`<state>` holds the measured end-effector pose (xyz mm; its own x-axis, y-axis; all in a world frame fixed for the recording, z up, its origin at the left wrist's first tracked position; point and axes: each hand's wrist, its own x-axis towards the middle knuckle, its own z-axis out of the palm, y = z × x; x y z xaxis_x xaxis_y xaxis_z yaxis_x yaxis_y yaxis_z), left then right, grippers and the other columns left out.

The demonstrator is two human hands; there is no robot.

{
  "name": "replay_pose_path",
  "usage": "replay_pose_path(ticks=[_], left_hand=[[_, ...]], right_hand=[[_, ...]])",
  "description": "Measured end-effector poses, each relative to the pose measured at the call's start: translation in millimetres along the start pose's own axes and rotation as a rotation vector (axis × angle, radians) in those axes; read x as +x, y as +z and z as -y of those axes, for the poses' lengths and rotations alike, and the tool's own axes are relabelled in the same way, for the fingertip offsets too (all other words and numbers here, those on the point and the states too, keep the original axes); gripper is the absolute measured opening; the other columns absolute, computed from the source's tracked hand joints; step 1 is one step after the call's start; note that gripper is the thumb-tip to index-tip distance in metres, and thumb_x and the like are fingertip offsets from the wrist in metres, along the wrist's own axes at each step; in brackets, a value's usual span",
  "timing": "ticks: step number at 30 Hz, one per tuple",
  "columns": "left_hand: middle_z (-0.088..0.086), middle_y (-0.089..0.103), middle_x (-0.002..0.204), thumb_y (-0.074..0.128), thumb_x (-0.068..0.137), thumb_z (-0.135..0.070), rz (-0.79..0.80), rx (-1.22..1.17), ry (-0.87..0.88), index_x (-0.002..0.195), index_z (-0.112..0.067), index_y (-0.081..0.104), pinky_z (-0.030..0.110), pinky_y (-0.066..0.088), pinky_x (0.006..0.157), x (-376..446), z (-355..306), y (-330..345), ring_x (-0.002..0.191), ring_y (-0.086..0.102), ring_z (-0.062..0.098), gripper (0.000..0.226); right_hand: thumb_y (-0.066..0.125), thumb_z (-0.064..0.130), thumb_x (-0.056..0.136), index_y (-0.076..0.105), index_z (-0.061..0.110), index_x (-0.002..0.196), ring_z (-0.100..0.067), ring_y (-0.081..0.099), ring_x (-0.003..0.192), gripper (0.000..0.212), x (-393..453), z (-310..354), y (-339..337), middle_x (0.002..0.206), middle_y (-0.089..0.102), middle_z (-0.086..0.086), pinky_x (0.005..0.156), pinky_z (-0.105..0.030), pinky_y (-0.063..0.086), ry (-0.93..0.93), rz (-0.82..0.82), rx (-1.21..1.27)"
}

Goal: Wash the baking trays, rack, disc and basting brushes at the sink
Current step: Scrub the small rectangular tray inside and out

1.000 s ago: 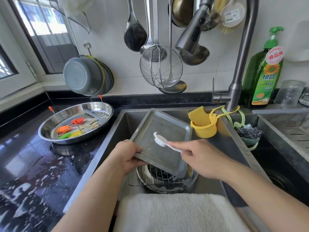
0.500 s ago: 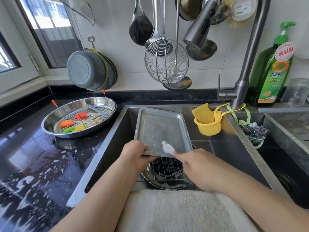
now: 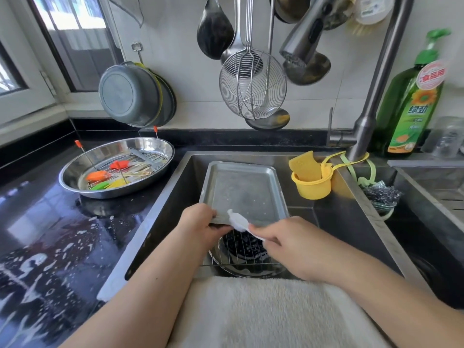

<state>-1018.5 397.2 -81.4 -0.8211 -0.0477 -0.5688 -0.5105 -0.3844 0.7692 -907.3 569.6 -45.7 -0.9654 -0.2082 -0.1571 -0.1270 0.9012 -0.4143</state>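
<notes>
**Scrubbing reaches the tray's near edge**

Gripping a white scrubbing brush [image 3: 239,220] by its handle, the right hand [image 3: 292,244] has drawn the brush head from the middle of the rectangular baking tray [image 3: 242,192] down to its near rim. The left hand [image 3: 200,226] pinches the near left corner, fingers under, thumb on top. A second ago the tray sat skewed, far end to the right; now it is squared up, long axis running near to far, far end raised toward the back wall of the sink [image 3: 175,187], inner face up. Likely this face is almost done. Below the hands, a wire rack [image 3: 241,257] lies over a dark disc [image 3: 236,244]. Left on the counter, a round steel pan [image 3: 75,172] holds the basting brushes [image 3: 100,175].
</notes>
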Motion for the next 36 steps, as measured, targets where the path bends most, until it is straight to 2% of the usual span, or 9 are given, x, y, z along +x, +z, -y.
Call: replay_pose_path(ticks=[3,8,12,14,19,24,28,31,36], left_hand=[[0.026,0.056,0.102,0.031,0.105,0.01,0.004,-0.012,0.004,0.134,0.002,0.043,0.062,0.052,0.055,-3.4,-2.9,-2.7,0.083,0.059,0.044,0.032],[0.023,0.058,0.103,0.032,0.104,0.012,0.006,-0.033,0.024,0.124,-0.002,0.045,0.062,0.052,0.056,-7.4,-4.6,-3.0,0.085,0.061,0.041,0.027],[0.023,0.057,0.102,0.033,0.107,0.008,0.012,-0.037,0.021,0.126,-0.002,0.046,0.062,0.055,0.049,-6.4,-4.1,-0.5,0.083,0.06,0.043,0.025],[0.023,0.057,0.103,0.034,0.106,0.008,0.008,-0.04,0.019,0.126,-0.002,0.045,0.064,0.055,0.053,-5.8,-4.5,-1.7,0.084,0.06,0.043,0.025],[0.022,0.06,0.102,0.035,0.106,0.007,0.016,-0.033,0.04,0.121,-0.001,0.046,0.066,0.055,0.069,-10.4,-8.5,-4.3,0.086,0.063,0.041,0.02],[0.019,0.064,0.102,0.041,0.107,0.002,-0.007,-0.012,0.058,0.123,-0.002,0.049,0.059,0.058,0.055,-5.1,-7.8,-6.3,0.085,0.068,0.037,0.019],[0.016,0.066,0.099,0.047,0.108,-0.003,0.021,0.012,0.063,0.123,-0.001,0.051,0.046,0.058,0.042,-1.8,-5.8,-3.7,0.082,0.07,0.032,0.016],[0.016,0.067,0.1,0.048,0.107,-0.003,0.032,0.032,0.065,0.123,-0.002,0.053,0.045,0.058,0.042,-1.5,-4.5,-1.5,0.082,0.071,0.031,0.016],[0.013,0.069,0.101,0.056,0.105,-0.007,-0.017,0.037,0.109,0.123,-0.005,0.056,0.039,0.058,0.045,0.6,-8.9,-5.6,0.084,0.07,0.028,0.018]], right_hand=[[0.044,0.021,0.105,0.047,0.052,0.145,-0.005,0.035,0.051,0.051,0.7,-12.2,-13.3,0.067,0.038,0.014,0.043,-0.016,0.033,0.038,0.029,-0.062],[0.049,0.02,0.104,0.056,0.054,0.136,-0.009,0.036,0.051,0.048,-7.2,-45.2,-36.1,0.065,0.052,0.01,0.04,-0.017,0.028,0.185,0.149,-0.081],[0.051,0.024,0.105,0.046,0.055,0.143,-0.013,0.04,0.056,0.049,2.1,-35.0,-18.5,0.066,0.052,0.009,0.052,-0.024,0.033,0.05,0.115,0.037],[0.049,0.021,0.106,0.045,0.057,0.142,-0.014,0.042,0.058,0.051,5.6,-36.4,-15.5,0.067,0.054,0.008,0.055,-0.029,0.034,0.052,0.106,0.029],[0.051,0.014,0.104,0.057,0.054,0.136,-0.014,0.044,0.058,0.051,-1.0,-67.5,-40.8,0.073,0.059,0.007,0.051,-0.023,0.034,0.226,0.134,-0.056],[0.055,0.016,0.103,0.061,0.057,0.128,-0.012,0.039,0.057,0.048,-4.0,-68.9,-43.1,0.058,0.05,0.011,0.054,-0.024,0.032,0.127,0.147,0.099],[0.057,0.015,0.103,0.06,0.057,0.128,-0.015,0.042,0.063,0.049,1.4,-73.3,-41.3,0.071,0.057,0.008,0.059,-0.029,0.035,0.165,0.048,0.116],[0.057,0.017,0.103,0.057,0.058,0.131,-0.02,0.059,0.074,0.049,6.9,-80.5,-39.1,0.09,0.067,0.011,0.064,-0.028,0.042,0.191,-0.071,0.083],[0.061,0.015,0.1,0.064,0.059,0.122,-0.014,0.041,0.062,0.049,-8.6,-68.1,-49.1,0.071,0.056,0.008,0.06,-0.029,0.035,0.079,0.22,0.233]])
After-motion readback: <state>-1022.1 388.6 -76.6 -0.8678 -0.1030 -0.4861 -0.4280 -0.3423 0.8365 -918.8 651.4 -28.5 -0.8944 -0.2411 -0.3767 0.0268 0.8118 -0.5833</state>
